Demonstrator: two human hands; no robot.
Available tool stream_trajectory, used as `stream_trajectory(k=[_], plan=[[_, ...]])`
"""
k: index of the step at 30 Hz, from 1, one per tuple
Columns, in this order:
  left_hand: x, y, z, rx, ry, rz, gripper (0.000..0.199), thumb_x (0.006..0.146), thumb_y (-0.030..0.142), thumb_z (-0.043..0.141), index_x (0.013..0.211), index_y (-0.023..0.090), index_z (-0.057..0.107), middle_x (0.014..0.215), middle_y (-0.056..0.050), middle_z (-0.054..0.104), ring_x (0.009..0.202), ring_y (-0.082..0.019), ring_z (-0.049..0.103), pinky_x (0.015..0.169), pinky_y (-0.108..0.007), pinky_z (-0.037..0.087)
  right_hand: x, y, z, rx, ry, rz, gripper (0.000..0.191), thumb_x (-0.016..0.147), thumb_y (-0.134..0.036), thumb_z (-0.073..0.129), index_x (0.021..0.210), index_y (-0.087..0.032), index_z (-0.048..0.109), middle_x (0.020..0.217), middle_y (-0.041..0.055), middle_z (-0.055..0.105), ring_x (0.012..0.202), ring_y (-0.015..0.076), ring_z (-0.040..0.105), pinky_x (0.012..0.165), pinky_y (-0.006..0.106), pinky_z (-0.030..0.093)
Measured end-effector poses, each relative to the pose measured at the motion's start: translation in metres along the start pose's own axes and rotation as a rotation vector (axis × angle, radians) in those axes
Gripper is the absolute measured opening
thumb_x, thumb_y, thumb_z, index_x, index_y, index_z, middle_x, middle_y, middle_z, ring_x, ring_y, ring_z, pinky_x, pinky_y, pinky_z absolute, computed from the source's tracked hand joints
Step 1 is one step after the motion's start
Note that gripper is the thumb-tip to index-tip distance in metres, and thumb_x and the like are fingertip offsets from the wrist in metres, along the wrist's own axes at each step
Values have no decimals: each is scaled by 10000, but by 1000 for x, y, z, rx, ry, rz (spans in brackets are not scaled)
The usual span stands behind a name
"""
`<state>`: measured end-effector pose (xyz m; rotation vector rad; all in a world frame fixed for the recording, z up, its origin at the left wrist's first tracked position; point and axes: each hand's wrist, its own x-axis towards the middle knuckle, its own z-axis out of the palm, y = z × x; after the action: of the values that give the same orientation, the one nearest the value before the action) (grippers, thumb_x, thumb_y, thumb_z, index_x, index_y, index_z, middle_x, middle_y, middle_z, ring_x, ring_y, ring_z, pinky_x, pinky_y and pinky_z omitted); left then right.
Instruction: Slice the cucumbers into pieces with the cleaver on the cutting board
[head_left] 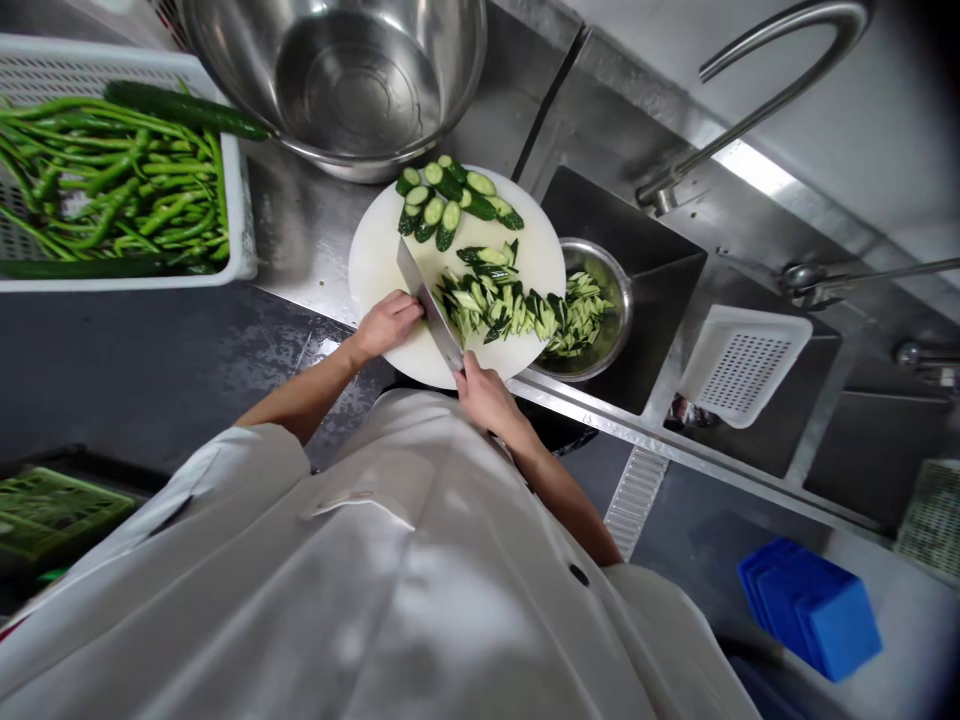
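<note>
White coat; 2 hands at cleaver, forearms converging.

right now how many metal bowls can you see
2: a large bowl beyond the cutting board, and a smaller bowl at the board's right, holding cut cucumber.

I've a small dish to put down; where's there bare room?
Counter between the white crate, big bowl and cutting board; also the board between its left rim, the left hand and knife. Cucumber pieces crowd the board's far side and right.
</note>
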<state>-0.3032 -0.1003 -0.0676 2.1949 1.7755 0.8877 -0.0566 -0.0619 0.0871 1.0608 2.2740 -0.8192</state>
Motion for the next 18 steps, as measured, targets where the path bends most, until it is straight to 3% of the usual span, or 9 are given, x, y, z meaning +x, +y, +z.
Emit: stream_trajectory(k=[2,5,9,11,14,18], plan=[[-1,1,-2,-50,16,-27,272,1051,261,439,975,224,697,971,-81,702,933,-220,633,876,-392,569,-2,6,1,16,33,7,423,1109,-336,353,1474,-137,429,1072,178,760,1014,330,703,779,330,434],[5,-10,-14,-117,135,-181,200,1007,276,514,938,211,691,957,-80,703,923,-217,644,862,-380,562,-29,29,1,40,83,14,416,1106,-368,348,1432,-144,478,978,155,757,957,335,703,759,333,431],[47,-49,-34,-93,328,-416,127,985,312,586,969,216,668,975,-67,659,875,-202,630,860,-366,550,-65,59,4,38,60,-98,335,1101,-337,366,1332,-175,546,927,113,752,903,304,697,739,316,407],[85,-70,-35,-73,289,-387,138,962,361,654,969,223,661,1032,-74,633,917,-207,625,908,-373,551,-66,62,8,22,-21,-159,288,1103,-330,387,1282,-197,569,934,92,755,873,272,691,728,300,386],[143,-87,-23,7,136,-359,363,842,489,814,967,185,660,1161,-120,576,1064,-257,601,1053,-444,524,-51,54,15,27,-92,-165,266,1111,-350,404,1261,-216,578,967,71,761,859,240,679,724,283,363],[187,-90,6,105,-8,-428,608,736,616,884,939,96,641,1234,-179,516,1246,-386,536,1118,-593,470,-37,46,25,102,-12,-79,308,1118,-348,379,1339,-206,541,1036,84,768,954,252,684,779,284,375]])
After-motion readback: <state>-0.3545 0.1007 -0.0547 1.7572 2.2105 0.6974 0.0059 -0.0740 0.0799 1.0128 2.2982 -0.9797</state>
